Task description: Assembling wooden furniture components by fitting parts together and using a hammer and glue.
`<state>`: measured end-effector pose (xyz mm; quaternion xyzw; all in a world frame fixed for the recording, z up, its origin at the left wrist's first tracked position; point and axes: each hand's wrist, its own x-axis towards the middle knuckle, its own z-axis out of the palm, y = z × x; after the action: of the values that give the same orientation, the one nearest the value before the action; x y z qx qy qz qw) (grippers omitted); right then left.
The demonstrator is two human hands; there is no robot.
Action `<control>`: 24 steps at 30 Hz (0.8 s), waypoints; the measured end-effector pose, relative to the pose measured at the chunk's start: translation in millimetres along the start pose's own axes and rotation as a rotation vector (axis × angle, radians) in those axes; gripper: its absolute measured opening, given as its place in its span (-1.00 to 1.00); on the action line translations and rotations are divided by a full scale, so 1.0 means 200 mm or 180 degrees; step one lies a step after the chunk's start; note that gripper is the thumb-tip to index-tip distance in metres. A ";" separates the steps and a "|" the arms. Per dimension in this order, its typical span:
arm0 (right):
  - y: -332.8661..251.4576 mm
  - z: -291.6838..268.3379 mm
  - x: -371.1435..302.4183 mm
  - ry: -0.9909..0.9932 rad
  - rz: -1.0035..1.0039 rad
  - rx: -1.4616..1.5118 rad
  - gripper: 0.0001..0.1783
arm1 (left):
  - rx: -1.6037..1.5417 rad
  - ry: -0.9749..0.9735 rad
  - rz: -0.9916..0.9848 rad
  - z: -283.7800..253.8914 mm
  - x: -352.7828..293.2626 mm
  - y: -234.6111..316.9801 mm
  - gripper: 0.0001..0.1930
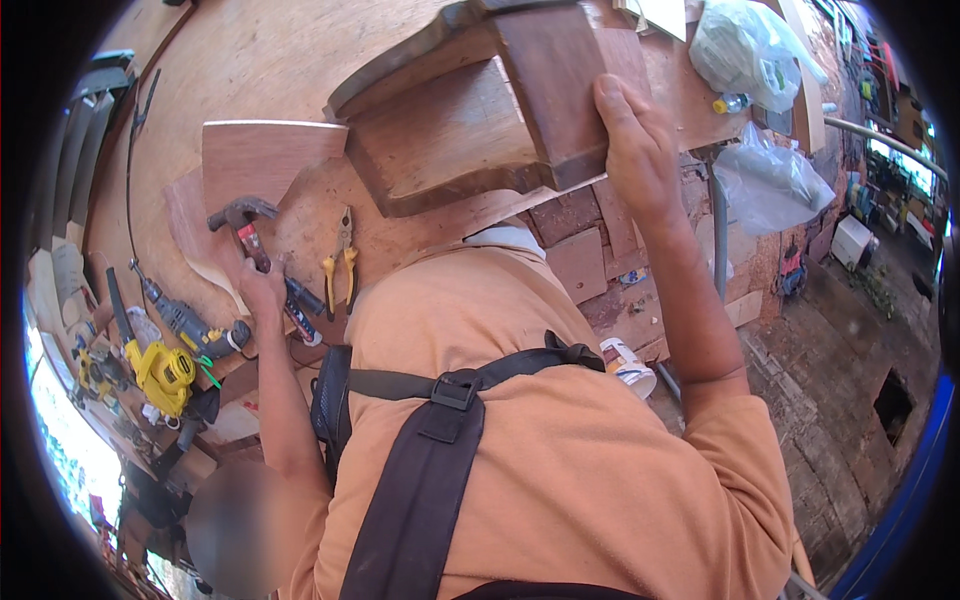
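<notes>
My left hand [262, 290] is closed round the handle of a claw hammer [246, 222], its dark head lying over cut plywood pieces [265, 165] on the workbench. My right hand [645, 155] grips the right edge of a brown wooden frame [565, 85], which has curved edges and an open middle. The frame is tilted up above the bench, and some of my right fingers are hidden behind it. Between the hammer and my body lies a pair of pliers [342, 265] with yellow handles. Beside my left wrist is a dark tool with a red part [302, 318], partly covered.
A power drill [190, 320] and a yellow blower [165, 378] lie at the left of the workbench [290, 70]. Plastic bags [745, 50] sit at the far right. A white bucket [628, 368] stands below the bench edge, near my right elbow.
</notes>
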<state>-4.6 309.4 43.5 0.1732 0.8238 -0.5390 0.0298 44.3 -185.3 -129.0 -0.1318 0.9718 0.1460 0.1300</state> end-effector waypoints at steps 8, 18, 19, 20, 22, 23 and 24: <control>-0.01 0.01 0.06 -0.0333 0.0950 0.2218 -0.50 | -0.0283 -0.0529 -0.0395 -0.02 0.01 -0.04 -0.17; 0.25 -0.03 -0.06 -0.0136 -0.0552 0.1894 -0.20 | 0.0213 0.0456 -0.0222 -0.09 -0.03 0.09 -0.47; 0.24 -0.03 -0.09 -0.0205 -0.0755 0.1262 -0.30 | 0.0246 0.0459 -0.0198 -0.10 -0.02 0.09 -0.47; 0.23 -0.03 -0.11 -0.0270 -0.0945 0.0627 -0.33 | 0.0222 0.0590 -0.0005 -0.11 -0.01 0.10 -0.46; 0.22 -0.02 -0.11 -0.0263 -0.0961 0.0514 -0.35 | 0.0219 0.0711 0.0228 -0.11 0.03 0.12 -0.46; 0.22 -0.01 -0.10 -0.0281 -0.0987 0.0369 -0.33 | 0.0079 0.0650 0.0217 -0.11 0.04 0.14 -0.48; 0.26 0.01 -0.09 -0.0144 -0.1203 0.0466 -0.45 | -0.0060 0.0586 0.0205 -0.12 0.05 0.15 -0.50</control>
<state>28.4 321.0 1.2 0.0050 0.7994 -0.5971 -0.0660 21.2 -167.3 -102.6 -0.1146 0.9820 0.1466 0.0341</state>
